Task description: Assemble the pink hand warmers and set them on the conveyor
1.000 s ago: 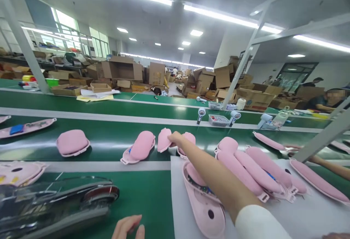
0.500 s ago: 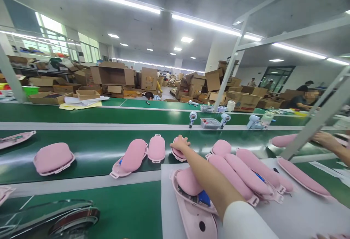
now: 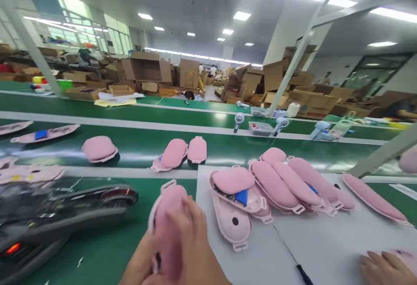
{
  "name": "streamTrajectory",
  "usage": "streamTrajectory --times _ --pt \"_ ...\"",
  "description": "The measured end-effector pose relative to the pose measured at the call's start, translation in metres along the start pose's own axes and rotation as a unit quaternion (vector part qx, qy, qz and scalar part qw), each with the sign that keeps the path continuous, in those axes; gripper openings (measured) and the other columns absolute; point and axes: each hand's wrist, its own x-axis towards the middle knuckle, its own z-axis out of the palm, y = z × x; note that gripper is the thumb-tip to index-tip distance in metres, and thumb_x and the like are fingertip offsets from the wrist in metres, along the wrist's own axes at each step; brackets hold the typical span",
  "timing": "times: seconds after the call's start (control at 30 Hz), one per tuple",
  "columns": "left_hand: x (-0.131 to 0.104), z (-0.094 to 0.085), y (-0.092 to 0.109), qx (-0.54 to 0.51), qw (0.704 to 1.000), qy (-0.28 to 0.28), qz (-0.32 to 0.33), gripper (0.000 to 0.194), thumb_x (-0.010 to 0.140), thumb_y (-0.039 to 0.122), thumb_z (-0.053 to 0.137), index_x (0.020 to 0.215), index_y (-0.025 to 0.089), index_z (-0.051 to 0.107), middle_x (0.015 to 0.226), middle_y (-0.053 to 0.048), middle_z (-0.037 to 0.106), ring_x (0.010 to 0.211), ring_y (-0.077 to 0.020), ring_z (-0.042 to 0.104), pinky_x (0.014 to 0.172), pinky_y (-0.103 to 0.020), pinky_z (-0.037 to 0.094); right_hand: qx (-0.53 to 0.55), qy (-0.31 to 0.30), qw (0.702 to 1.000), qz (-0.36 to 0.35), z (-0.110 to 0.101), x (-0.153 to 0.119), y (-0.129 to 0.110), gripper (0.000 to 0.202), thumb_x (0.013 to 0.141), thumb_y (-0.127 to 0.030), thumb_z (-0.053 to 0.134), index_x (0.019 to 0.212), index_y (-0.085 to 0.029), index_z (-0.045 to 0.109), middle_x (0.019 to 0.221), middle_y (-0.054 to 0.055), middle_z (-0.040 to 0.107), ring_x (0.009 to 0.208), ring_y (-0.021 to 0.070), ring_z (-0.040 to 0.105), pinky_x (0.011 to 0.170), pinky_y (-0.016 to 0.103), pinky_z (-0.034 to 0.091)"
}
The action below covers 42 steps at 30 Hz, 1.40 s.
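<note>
Left of the white sheet (image 3: 339, 241), the hands (image 3: 198, 241) are holding the pink case (image 3: 172, 202) between them, probably needing gentle, even pressure.

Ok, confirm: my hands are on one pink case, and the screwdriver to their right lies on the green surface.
No: your left hand and right hand are on one pink case, but the screwdriver to their right lies on the white sheet, not the green surface, the head view shows.

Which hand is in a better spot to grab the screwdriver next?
Right, probably: the right hand is nearer the screwdriver, which lies to that side. The left hand is farther, gripping the pink shell.
</note>
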Motion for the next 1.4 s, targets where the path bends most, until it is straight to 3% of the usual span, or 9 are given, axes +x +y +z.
streamTrajectory --times 0.07,0.2,0.3,0.4,0.63,0.83,1.0,1.1,1.4 --pt "-0.007 0.014 -0.007 0.008 0.999 0.05 -0.005 0.05 0.072 0.046 0.073 0.117 0.027 0.066 0.099 -0.005 0.076 0.116 -0.0332 0.059 0.099 -0.044 0.046 0.098 0.032 0.994 0.025 0.005 -0.017 0.025 0.08 0.062 -0.02 0.074 0.135 -0.028 0.041 0.149 0.009 0.033 0.138 0.0319 0.03 0.11 0.047 0.033" --pt "-0.008 0.033 -0.008 -0.015 0.997 0.037 -0.068 0.074 0.065 0.058 0.074 0.125 0.019 0.059 0.107 -0.013 0.073 0.109 -0.0347 0.063 0.099 -0.047 0.044 0.203 0.107 0.968 0.102 -0.008 -0.029 0.067 0.049 0.089 -0.038 0.051 0.135 -0.027 0.038 0.133 0.01 0.054 0.115 0.0234 0.058 0.092 0.038 0.051" --pt "-0.006 0.035 -0.004 -0.045 0.992 0.007 -0.118 0.075 0.068 0.063 0.068 0.123 0.013 0.06 0.104 -0.016 0.073 0.105 -0.0349 0.065 0.099 -0.048 0.044 0.045 0.214 0.973 0.075 -0.015 -0.035 0.082 0.04 0.093 -0.036 0.044 0.131 -0.026 0.045 0.126 0.01 0.058 0.117 0.0242 0.055 0.098 0.042 0.046" --pt "-0.003 0.029 -0.005 -0.078 0.988 -0.011 -0.136 0.071 0.072 0.061 0.066 0.122 0.011 0.061 0.101 -0.016 0.074 0.105 -0.0352 0.065 0.1 -0.048 0.042 -0.162 0.247 0.955 -0.008 -0.015 -0.042 0.087 0.037 0.092 -0.02 0.041 0.127 -0.027 0.052 0.127 0.012 0.05 0.118 0.0271 0.048 0.096 0.049 0.044" --pt "0.006 0.011 -0.013 -0.122 0.977 -0.001 -0.178 0.075 0.074 0.064 0.06 0.125 0.008 0.058 0.107 -0.018 0.071 0.108 -0.0368 0.062 0.098 -0.049 0.042 -0.349 0.053 0.924 -0.15 -0.029 -0.054 0.089 0.053 0.078 0.002 0.042 0.111 -0.035 0.062 0.134 0.009 0.039 0.119 0.0302 0.036 0.09 0.051 0.044" --pt "0.005 0.008 -0.013 -0.126 0.974 -0.009 -0.186 0.074 0.076 0.065 0.058 0.122 0.007 0.059 0.1 -0.018 0.072 0.099 -0.0348 0.066 0.091 -0.046 0.046 -0.291 0.053 0.935 -0.198 -0.034 -0.038 0.097 0.026 0.086 -0.004 0.046 0.081 -0.024 0.062 0.12 0.008 0.054 0.104 0.0253 0.046 0.082 0.041 0.045" --pt "0.002 0.004 -0.017 -0.113 0.982 -0.01 -0.152 0.063 0.076 0.06 0.062 0.11 0.008 0.066 0.086 -0.014 0.074 0.077 -0.0259 0.069 0.074 -0.036 0.051 -0.13 -0.056 0.989 -0.039 -0.039 -0.009 0.062 0.016 0.091 -0.014 0.046 0.081 -0.021 0.056 0.073 0.0 0.066 0.064 0.0136 0.057 0.058 0.024 0.041" --pt "-0.003 0.01 -0.014 -0.104 0.982 -0.01 -0.155 0.059 0.077 0.059 0.062 0.107 0.009 0.068 0.084 -0.012 0.074 0.074 -0.0216 0.068 0.073 -0.033 0.051 -0.094 -0.064 0.992 0.051 -0.04 0.006 0.045 0.01 0.087 -0.019 0.055 0.079 -0.022 0.06 0.073 -0.002 0.069 0.066 0.0131 0.061 0.06 0.023 0.04" --pt "-0.008 0.03 -0.009 -0.061 0.987 -0.019 -0.15 0.064 0.075 0.061 0.063 0.115 0.012 0.065 0.085 -0.011 0.073 0.088 -0.025 0.067 0.074 -0.03 0.046 0.031 -0.18 0.974 0.133 -0.044 0.015 0.039 0.023 0.088 -0.026 0.044 0.069 -0.02 0.056 0.064 -0.003 0.058 0.059 0.0107 0.052 0.055 0.022 0.038"
